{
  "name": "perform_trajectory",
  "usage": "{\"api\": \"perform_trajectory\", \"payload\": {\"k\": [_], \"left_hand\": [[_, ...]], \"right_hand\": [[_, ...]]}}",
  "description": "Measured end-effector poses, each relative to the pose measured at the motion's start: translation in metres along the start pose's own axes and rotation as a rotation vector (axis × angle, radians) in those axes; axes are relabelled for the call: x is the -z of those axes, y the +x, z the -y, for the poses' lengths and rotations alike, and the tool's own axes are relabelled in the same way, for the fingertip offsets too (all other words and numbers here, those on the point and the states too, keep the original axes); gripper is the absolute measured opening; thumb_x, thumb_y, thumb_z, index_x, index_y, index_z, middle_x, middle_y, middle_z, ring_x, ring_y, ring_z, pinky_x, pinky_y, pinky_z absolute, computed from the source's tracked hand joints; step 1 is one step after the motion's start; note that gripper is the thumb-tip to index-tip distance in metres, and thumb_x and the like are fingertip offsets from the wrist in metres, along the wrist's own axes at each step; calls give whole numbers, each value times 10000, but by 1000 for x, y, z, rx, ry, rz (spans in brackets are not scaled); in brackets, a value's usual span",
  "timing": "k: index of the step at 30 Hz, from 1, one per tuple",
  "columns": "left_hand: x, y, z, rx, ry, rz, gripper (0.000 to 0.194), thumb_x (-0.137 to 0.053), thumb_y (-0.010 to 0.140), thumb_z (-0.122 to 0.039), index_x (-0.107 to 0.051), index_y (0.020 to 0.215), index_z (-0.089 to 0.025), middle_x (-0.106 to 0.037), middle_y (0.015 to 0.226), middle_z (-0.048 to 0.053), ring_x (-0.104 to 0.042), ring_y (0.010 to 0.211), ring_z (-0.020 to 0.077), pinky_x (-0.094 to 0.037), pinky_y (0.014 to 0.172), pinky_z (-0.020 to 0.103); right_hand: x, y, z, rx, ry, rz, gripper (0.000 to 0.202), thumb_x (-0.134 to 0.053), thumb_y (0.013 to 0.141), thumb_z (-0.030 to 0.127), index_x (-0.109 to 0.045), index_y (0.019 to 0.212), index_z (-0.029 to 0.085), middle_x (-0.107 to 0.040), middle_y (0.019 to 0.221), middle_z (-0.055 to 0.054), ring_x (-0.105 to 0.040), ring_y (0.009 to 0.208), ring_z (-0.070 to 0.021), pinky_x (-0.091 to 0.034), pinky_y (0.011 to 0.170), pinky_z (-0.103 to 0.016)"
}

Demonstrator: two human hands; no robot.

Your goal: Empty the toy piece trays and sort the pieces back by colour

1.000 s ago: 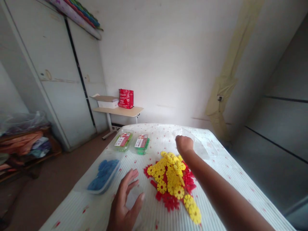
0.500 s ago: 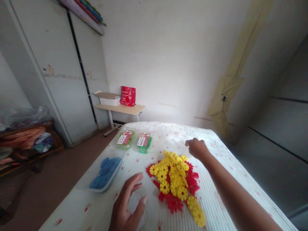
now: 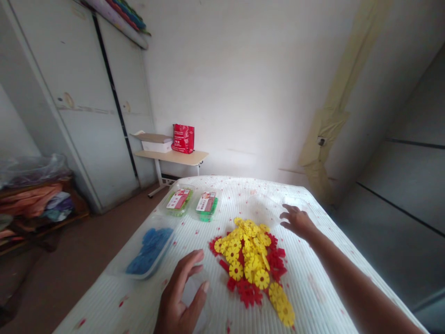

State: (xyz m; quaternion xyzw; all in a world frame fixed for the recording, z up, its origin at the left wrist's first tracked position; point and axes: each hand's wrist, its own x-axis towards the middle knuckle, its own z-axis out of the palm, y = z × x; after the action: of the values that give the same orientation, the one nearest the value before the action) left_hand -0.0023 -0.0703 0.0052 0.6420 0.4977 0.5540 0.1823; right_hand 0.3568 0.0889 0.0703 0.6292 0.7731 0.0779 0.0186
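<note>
A reach toward the far right corner of the table (image 3: 132, 306) appears to be in hand, as judged from the outstretched right hand (image 3: 297, 221). Its fingers are held loosely spread, with nothing seen in them, beside a clear container (image 3: 262, 208); whether that is touched cannot be told. The left hand (image 3: 181, 294) is held above the near edge with thumb and fingers wide apart, around a pale see-through object (image 3: 189, 291); contact there cannot be made out. For anything at the right to be gripped, the spread fingers would have to be narrowed, and thin clear plastic would need a light pinch at its rim. Flower-shaped yellow pieces (image 3: 261, 279) are heaped over red pieces (image 3: 247, 293) between the hands, toward the near edge. By the left edge, blue pieces (image 3: 149, 250) are held in an open tub (image 3: 139, 277), and beyond it, toward the far left corner, two labelled packs (image 3: 181, 199) of green pieces are set side by side. Compared with half a second earlier, the right hand has been shifted farther right and its fingers have been opened more, while the left hand's curve and the heap are left much the same.
</note>
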Motion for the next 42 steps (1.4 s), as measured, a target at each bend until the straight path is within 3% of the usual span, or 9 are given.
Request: {"api": "perform_trajectory", "payload": {"k": [8,18,23,26,30,33,35,38,42], "left_hand": [[1,-1,2,4,-19,4,447,-560,794,-254,-478,1233,-260,-555,1233,92,-612,1006,218,-552,831,353],[3,5,-10,-56,21,-29,405,-545,797,-228,-512,1199,-254,-573,1214,83,-615,1006,211,-561,803,319],[37,8,-27,-154,210,-63,190,-543,797,-213,-622,965,-250,-669,968,27,-649,848,159,-553,719,236],[64,1,-25,-210,362,-72,127,-547,788,-204,-617,881,-257,-671,782,-20,-640,673,115,-528,615,178],[89,-19,-4,-275,550,-50,125,-551,765,-223,-629,855,-260,-675,803,-5,-650,707,129,-533,608,179],[97,-34,14,-338,679,-17,167,-603,716,-276,-652,876,-268,-680,910,33,-656,832,183,-562,704,255],[99,-43,21,-343,738,10,206,-618,702,-301,-662,902,-277,-673,988,50,-649,900,208,-567,747,298],[99,-54,27,-290,754,39,215,-608,715,-333,-670,915,-284,-668,1047,49,-652,921,200,-572,749,283],[98,-64,34,-216,710,28,265,-588,741,-326,-651,997,-296,-674,1063,31,-657,941,192,-572,764,272]], "right_hand": [[-3,1,33,50,-23,-211,196,-487,854,237,-674,872,184,-449,1369,-104,-423,1184,-263,-343,907,-422],[-4,-4,37,-102,-27,-166,261,-523,773,161,-640,1005,191,-330,1438,-132,-378,1219,-311,-371,869,-446],[-13,-7,27,-176,-40,-144,333,-519,750,152,-632,1059,202,-282,1458,-142,-429,1174,-337,-410,829,-464],[-5,-12,32,-141,-57,-220,456,-522,717,118,-582,1157,224,-282,1462,-132,-340,1254,-362,-377,883,-548],[26,-39,81,177,134,-370,491,-488,745,120,-528,1228,198,-390,1405,-127,-409,1237,-270,-383,978,-445],[42,-76,142,596,328,-242,513,-457,792,139,-445,1298,223,-502,1331,-71,-536,1125,-173,-475,903,-306],[39,-99,179,776,308,-216,513,-531,762,183,-473,1270,225,-465,1367,-90,-557,1105,-213,-502,862,-318],[18,-118,217,863,245,-288,336,-547,776,183,-583,1105,243,-528,1311,-89,-637,936,-225,-531,765,-338],[-8,-122,237,824,267,-458,126,-518,828,233,-605,917,220,-674,1084,-59,-644,674,-163,-513,601,-273]]}}
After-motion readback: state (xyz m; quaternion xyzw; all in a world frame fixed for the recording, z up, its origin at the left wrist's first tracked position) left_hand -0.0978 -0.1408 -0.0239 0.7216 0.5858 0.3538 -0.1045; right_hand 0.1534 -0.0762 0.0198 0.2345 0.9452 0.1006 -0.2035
